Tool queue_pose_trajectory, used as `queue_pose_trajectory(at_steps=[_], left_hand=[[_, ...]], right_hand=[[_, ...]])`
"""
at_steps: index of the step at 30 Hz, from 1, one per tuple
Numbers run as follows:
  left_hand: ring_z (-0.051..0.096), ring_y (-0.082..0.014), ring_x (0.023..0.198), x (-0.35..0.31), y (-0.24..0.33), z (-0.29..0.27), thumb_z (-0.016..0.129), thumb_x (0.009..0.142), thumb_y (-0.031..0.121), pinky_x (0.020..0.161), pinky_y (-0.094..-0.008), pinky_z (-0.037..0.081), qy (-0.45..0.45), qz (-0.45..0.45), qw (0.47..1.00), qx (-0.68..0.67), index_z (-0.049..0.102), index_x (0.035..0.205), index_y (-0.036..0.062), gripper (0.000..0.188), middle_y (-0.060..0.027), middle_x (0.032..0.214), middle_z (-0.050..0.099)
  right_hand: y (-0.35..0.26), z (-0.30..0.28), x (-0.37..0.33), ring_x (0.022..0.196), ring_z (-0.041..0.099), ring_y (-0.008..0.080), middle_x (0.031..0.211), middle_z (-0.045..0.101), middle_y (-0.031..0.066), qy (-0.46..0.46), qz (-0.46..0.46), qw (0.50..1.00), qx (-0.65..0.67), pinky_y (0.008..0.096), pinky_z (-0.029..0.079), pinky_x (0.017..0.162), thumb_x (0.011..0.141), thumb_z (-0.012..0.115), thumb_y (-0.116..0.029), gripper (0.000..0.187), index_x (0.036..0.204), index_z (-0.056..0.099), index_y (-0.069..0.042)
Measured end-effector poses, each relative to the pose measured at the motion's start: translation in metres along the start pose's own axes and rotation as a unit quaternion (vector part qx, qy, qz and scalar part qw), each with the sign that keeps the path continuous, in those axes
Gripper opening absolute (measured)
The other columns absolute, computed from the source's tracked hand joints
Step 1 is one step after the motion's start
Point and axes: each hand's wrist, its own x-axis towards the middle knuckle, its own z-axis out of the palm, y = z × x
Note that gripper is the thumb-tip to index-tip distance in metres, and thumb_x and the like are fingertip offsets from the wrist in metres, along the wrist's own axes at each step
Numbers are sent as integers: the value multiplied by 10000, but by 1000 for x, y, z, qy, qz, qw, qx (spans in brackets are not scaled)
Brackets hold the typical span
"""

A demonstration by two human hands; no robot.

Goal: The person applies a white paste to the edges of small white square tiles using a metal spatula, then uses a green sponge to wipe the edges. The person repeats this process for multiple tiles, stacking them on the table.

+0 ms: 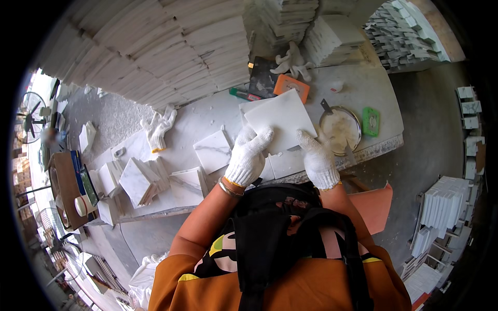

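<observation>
A square white marble tile (284,118) is held tilted above the worktable by both my hands. My left hand (246,156), in a white knit glove, grips its left lower edge with the thumb on top. My right hand (318,160), gloved alike, pinches the lower right edge. Fingers beneath the tile are hidden. Under it another pale tile (248,107) peeks out, and a further tile (280,165) lies between my wrists. Right of the held tile stands a round metal pan (341,128) of whitish paste, with a scraper (326,107) over its rim.
Tall stacks of marble tiles (155,46) back the worktable (376,88). On it are a green box (370,122), an orange box (291,88), a green-and-red tool (244,94) and spare gloves (158,128). At left stand grey-veined tiles (141,181); more stacks (442,205) fill the right.
</observation>
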Motion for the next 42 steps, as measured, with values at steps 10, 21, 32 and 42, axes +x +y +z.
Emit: queue_pose_trajectory(at_steps=[10, 21, 32, 42], left_hand=[[668, -176, 850, 6, 13, 4, 685, 950, 232, 714, -328, 552, 21, 49, 993, 104, 623, 1242, -31, 398, -89, 1055, 692], [671, -237, 988, 15, 21, -10, 494, 1035, 496, 850, -386, 540, 44, 12, 996, 82, 629, 1241, -40, 591, -156, 1130, 683], [631, -144, 1002, 15, 33, 10, 616, 1000, 353, 874, -305, 494, 48, -53, 983, 167, 640, 1240, -6, 433, -55, 1109, 676], [649, -183, 999, 6, 29, -25, 644, 972, 335, 851, -337, 530, -13, -126, 980, 152, 575, 1315, 15, 473, -74, 1139, 658]], right_hand=[[-26, -7, -7, 898, 669, 145, 1052, 689, 70, 2, 3, 999, -51, 277, 520, 718, 936, 688, -217, 385, 1235, 614, 13], [-17, -19, -4, 865, 663, 139, 989, 691, 49, 8, 12, 1000, 24, 285, 530, 749, 919, 693, -197, 329, 1163, 651, 18], [-18, -16, -10, 922, 606, 74, 1006, 684, 20, -28, 7, 994, -106, 244, 474, 852, 901, 708, -195, 360, 1193, 659, 10], [-19, -20, -4, 746, 608, 65, 926, 674, 11, 58, -21, 998, -31, 208, 459, 602, 913, 706, -250, 358, 1162, 661, 3]])
